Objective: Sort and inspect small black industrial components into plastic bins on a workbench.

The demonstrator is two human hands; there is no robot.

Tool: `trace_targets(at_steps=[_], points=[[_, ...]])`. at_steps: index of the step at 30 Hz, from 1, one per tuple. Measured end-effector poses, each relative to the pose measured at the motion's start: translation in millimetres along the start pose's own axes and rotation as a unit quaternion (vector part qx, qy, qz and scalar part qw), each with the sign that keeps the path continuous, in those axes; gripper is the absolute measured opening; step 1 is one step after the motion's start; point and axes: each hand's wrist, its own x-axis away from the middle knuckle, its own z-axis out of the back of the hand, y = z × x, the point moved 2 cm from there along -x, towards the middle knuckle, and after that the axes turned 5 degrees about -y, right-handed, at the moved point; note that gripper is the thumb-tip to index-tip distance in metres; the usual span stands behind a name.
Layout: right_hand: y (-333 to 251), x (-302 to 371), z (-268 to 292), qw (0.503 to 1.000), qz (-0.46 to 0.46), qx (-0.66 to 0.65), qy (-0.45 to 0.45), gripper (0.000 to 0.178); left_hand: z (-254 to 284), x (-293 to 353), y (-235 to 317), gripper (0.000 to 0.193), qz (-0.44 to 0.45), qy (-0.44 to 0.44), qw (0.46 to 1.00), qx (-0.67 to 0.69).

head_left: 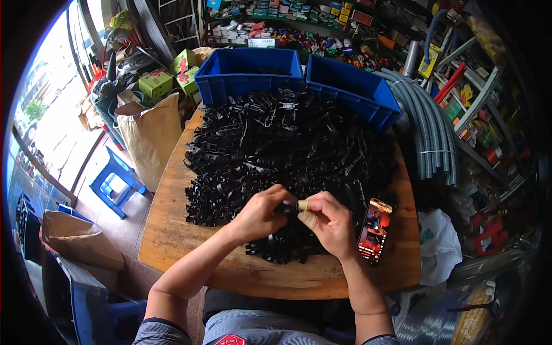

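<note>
Both hands meet over the near edge of a pile of black plastic parts on the wooden table. My left hand is closed, its fingers curled round a small black plastic part that is mostly hidden. My right hand comes in from the other side, with pale yellow coverings on its thumb and a fingertip. These two fingertips pinch at the right end of the same part. Its exact shape is too dark to make out.
Two blue crates stand behind the pile. A lit phone lies on the wooden table, right of my right forearm. Grey corrugated hoses hang at the right. On the left are a paper sack and a blue stool.
</note>
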Motion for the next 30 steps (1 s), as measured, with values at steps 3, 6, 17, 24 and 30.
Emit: trace_targets(at_steps=[3, 6, 17, 24, 30], points=[[-5.9, 1.6, -3.8, 0.998, 0.043, 0.032, -0.037, 0.011, -2.9, 5.6, -1.4, 0.019, -0.013, -0.032, 0.999, -0.034], [-1.5, 2.4, 0.5, 0.998, 0.033, -0.006, 0.053, 0.011, -0.8, 7.7, -3.8, 0.015, 0.021, 0.050, 0.981, -0.189], [2.9, 4.2, -6.8, 0.997, -0.018, -0.071, 0.019, 0.011, -10.6, 13.5, -3.3, 0.029, -0.075, 0.116, 0.908, -0.396], [8.0, 5.4, -7.6, 0.993, -0.051, -0.107, 0.024, 0.010, -9.0, 14.9, -4.9, 0.027, -0.086, 0.119, 0.902, -0.406], [10.0, 6.6, -7.7, 0.993, -0.049, -0.101, 0.025, 0.014, -8.7, 16.5, -5.9, 0.024, -0.080, 0.115, 0.896, -0.421]])
